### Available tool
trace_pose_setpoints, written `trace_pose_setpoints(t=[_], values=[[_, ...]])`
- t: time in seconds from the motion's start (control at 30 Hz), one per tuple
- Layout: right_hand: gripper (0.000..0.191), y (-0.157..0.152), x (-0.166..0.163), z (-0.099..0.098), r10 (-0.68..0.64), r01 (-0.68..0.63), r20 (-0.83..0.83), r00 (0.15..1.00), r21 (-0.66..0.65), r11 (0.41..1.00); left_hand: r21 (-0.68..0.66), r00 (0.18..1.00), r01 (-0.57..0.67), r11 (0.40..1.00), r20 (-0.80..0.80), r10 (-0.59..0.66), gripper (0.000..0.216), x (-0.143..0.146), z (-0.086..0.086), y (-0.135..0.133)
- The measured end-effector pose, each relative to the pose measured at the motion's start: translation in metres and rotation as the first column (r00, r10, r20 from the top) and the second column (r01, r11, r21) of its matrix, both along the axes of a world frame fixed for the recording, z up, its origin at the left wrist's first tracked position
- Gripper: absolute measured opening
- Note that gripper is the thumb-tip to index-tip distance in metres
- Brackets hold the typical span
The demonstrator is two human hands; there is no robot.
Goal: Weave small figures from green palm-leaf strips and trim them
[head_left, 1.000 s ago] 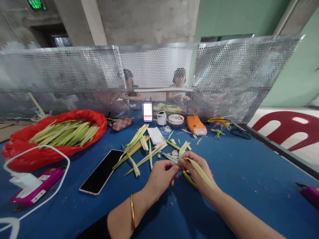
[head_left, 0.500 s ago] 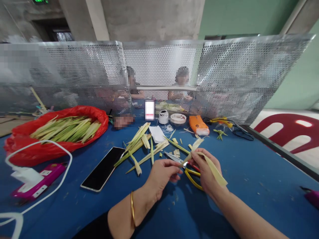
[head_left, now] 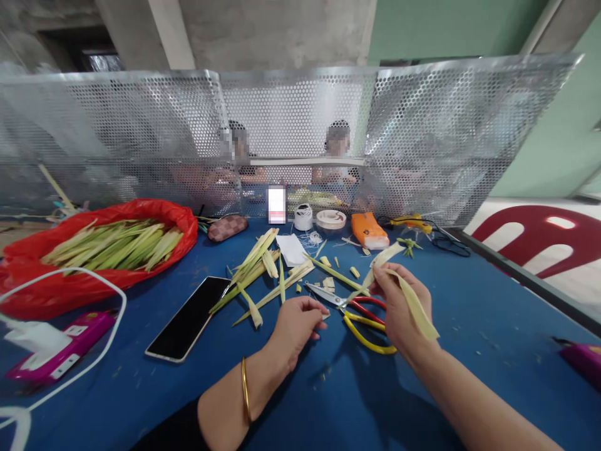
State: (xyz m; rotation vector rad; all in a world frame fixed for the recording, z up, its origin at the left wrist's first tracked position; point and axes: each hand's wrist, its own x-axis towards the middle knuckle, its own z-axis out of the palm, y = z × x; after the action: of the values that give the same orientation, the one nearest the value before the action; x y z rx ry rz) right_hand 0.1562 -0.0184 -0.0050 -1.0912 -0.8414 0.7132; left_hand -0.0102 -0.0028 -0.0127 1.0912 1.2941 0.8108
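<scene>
My right hand (head_left: 404, 302) is closed on a pale corn husk strip (head_left: 417, 313), which folds over the fingers. One end points up past the thumb, and a narrow end slants down toward the scissors. My left hand (head_left: 297, 327) is pinched, with what looks like a small pale husk scrap (head_left: 325, 316) at the fingertips. Between the hands, scissors (head_left: 369, 338) with one red and one yellow handle lie on the blue table (head_left: 328, 407), their blades pointing up-left. Beyond them are loose husks (head_left: 256, 269) and small cut bits (head_left: 328, 284).
A red plastic bag (head_left: 188, 228) of husks stands left, near a purple power strip (head_left: 89, 332) with a white cable. A black phone (head_left: 190, 319), white thread spool (head_left: 303, 217), tape roll (head_left: 331, 218), orange packet (head_left: 369, 230) and yellow glue gun (head_left: 413, 222) lie around. A perforated metal screen (head_left: 295, 113) stands behind.
My hands have drawn apart. The left hand has come off the husk strip's narrow end and moved left, while the right has shifted slightly right with the strip. More of the scissors shows.
</scene>
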Motion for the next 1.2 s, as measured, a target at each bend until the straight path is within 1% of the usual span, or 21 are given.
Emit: trace_pose_setpoints(t=[0.07, 0.1, 0.13, 0.17, 0.23, 0.27, 0.33, 0.4, 0.47, 0.63, 0.73, 0.87, 1.0, 1.1, 1.2], values=[[0.022, -0.002, -0.001, 0.003, 0.042, -0.042, 0.024, 0.999, -0.014, 0.999, 0.089, 0.996, -0.09, 0.992, 0.019, 0.089, 0.014, 0.001, 0.003, 0.001], [0.022, -0.003, -0.002, 0.004, 0.085, -0.083, 0.051, 0.995, -0.035, 0.996, 0.137, 0.992, -0.119, 0.983, 0.054, 0.113, 0.014, 0.001, 0.005, 0.0], [0.023, -0.004, -0.005, 0.004, 0.137, -0.132, 0.079, 0.987, -0.061, 0.989, 0.178, 0.99, -0.123, 0.976, 0.095, 0.108, 0.016, 0.002, 0.007, 0.0], [0.024, -0.006, -0.007, 0.003, 0.191, -0.182, 0.1, 0.977, -0.089, 0.979, 0.211, 0.989, -0.101, 0.972, 0.13, 0.075, 0.019, 0.002, 0.008, -0.001], [0.024, -0.008, -0.013, 0.0, 0.284, -0.268, 0.111, 0.952, -0.138, 0.953, 0.252, 0.984, -0.007, 0.968, 0.173, -0.038, 0.024, 0.004, 0.011, -0.004], [0.024, -0.009, -0.016, -0.002, 0.318, -0.3, 0.102, 0.942, -0.158, 0.941, 0.259, 0.977, 0.045, 0.965, 0.19, -0.097, 0.024, 0.005, 0.012, -0.005], [0.024, -0.01, -0.019, -0.006, 0.346, -0.327, 0.085, 0.934, -0.181, 0.927, 0.255, 0.956, 0.125, 0.959, 0.227, -0.185, 0.024, 0.007, 0.011, -0.008], [0.024, -0.01, -0.021, -0.01, 0.344, -0.324, 0.081, 0.936, -0.19, 0.927, 0.238, 0.943, 0.156, 0.959, 0.253, -0.216, 0.026, 0.008, 0.01, -0.009], [0.024, -0.009, -0.021, -0.012, 0.331, -0.311, 0.077, 0.941, -0.192, 0.931, 0.225, 0.942, 0.155, 0.962, 0.261, -0.213, 0.028, 0.009, 0.008, -0.009], [0.022, -0.008, -0.021, -0.014, 0.331, -0.312, 0.091, 0.939, -0.175, 0.934, 0.208, 0.961, 0.16, 0.965, 0.189, -0.2, 0.028, 0.009, 0.006, -0.009], [0.021, -0.01, -0.022, -0.013, 0.316, -0.296, 0.125, 0.94, -0.158, 0.942, 0.202, 0.966, 0.144, 0.969, 0.183, -0.182, 0.028, 0.009, 0.007, -0.01], [0.022, -0.013, -0.025, -0.009, 0.285, -0.269, 0.22, 0.933, -0.103, 0.958, 0.202, 0.98, 0.088, 0.976, 0.16, -0.121, 0.024, 0.01, 0.007, -0.011], [0.017, -0.016, -0.025, -0.012, 0.259, -0.264, 0.364, 0.895, -0.035, 0.964, 0.214, 0.99, 0.056, 0.975, 0.116, -0.082, 0.021, 0.01, 0.005, -0.01], [0.01, -0.018, -0.023, -0.015, 0.264, -0.305, 0.476, 0.839, 0.009, 0.952, 0.205, 0.992, 0.016, 0.979, 0.118, -0.041, 0.019, 0.011, 0.004, -0.009], [0.008, -0.022, -0.024, -0.015, 0.282, -0.356, 0.499, 0.82, 0.058, 0.933, 0.189, 0.989, -0.028, 0.982, 0.145, 0.0, 0.016, 0.011, 0.003, -0.008]])
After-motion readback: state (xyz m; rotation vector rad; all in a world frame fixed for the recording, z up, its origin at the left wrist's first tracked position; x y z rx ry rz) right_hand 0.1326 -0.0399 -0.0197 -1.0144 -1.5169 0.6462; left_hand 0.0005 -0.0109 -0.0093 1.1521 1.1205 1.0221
